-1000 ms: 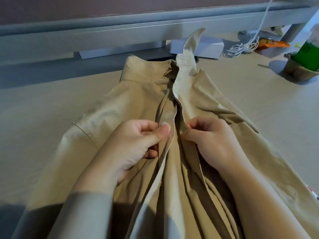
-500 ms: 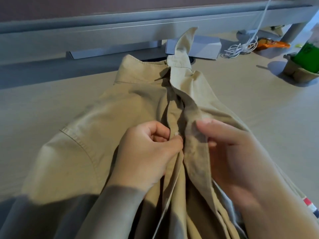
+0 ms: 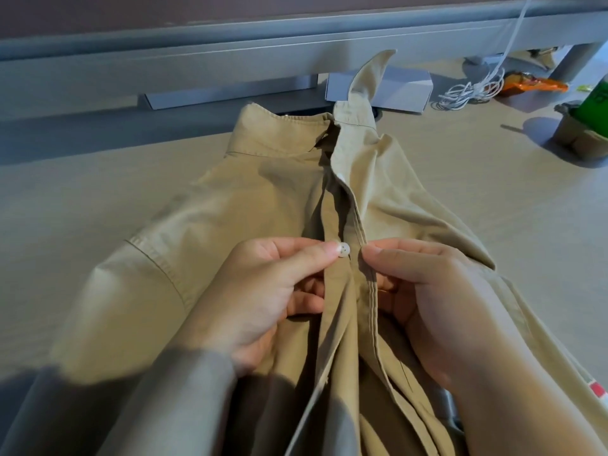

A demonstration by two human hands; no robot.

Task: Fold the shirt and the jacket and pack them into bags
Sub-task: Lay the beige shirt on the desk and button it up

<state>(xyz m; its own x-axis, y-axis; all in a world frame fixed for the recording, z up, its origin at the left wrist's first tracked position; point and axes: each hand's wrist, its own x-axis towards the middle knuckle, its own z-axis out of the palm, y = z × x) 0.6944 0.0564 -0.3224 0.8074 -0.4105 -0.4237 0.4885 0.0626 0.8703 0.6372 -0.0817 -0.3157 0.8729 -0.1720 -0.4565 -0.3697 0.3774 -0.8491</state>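
Left hand (image 3: 263,291) comes in from lower left in a grey sleeve (image 3: 171,399), palm turned inward. Its thumb and forefinger pinch the button strip of the tan shirt (image 3: 263,192) right beside a white button (image 3: 343,250), and the other fingers are curled under the cloth. Right hand (image 3: 427,301) comes in from lower right with a bare forearm. Thumb and forefinger pinch the stitched front edge (image 3: 370,291) of the opposite panel, the rest of the fingers tucked behind it. Both hands are grasping shirt fabric, fingertips near each other, with the button between them and a narrow gap of placket showing.

The shirt lies front-up on the pale table (image 3: 82,225), collar (image 3: 279,133) away from the camera, front still open above the hands. One collar tip (image 3: 371,74) sticks up. The left shoulder and sleeve spread flat to the left, while the lower part runs off the bottom of the view under the arms.

Behind the collar is a grey rail (image 3: 197,60) with a white box (image 3: 404,90) touching or just behind the raised tip. Far right: a coiled white cable (image 3: 467,93), an orange wrapper (image 3: 533,85), and a green packet (image 3: 595,103) in a brown cardboard holder (image 3: 579,139), all well apart from the shirt. There is a red-and-white bit (image 3: 597,388) at the right edge; can't tell what it is.
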